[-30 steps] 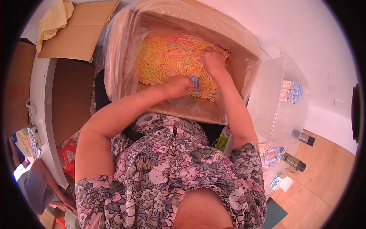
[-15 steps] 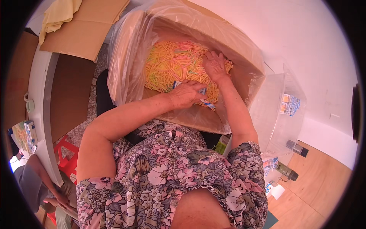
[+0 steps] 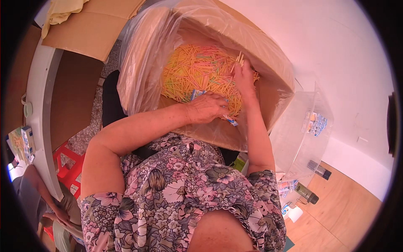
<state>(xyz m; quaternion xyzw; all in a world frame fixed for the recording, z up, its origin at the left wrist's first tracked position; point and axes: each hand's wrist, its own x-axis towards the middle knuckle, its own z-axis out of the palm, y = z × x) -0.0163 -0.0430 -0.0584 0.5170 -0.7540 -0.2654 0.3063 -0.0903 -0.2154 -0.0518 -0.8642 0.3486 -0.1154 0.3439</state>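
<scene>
A heap of thin yellow, orange, pink and green sticks [image 3: 191, 69] lies inside a large cardboard box [image 3: 275, 73] lined with clear plastic. Over the near side of the heap, my left hand [image 3: 208, 107] curls its fingers on a small blue-and-white packet [image 3: 197, 94]; the packet's edges show on both sides of the hand, and its middle is hidden. My right hand [image 3: 244, 80] is raised at the heap's right side, pinching a few pale yellow sticks [image 3: 239, 58] that point upward from its fingertips.
A clear plastic bin [image 3: 300, 126] with a printed label stands right of the box. Beyond it lie a dark green bottle [image 3: 307, 194] and a black-capped container [image 3: 320, 170]. At left are a white table edge [image 3: 46, 126], a red stool [image 3: 69, 168] and another person's arm [image 3: 44, 195].
My right hand has lifted from the heap and now has sticks standing out of its fingers. My left hand stays at the packet, slightly shifted.
</scene>
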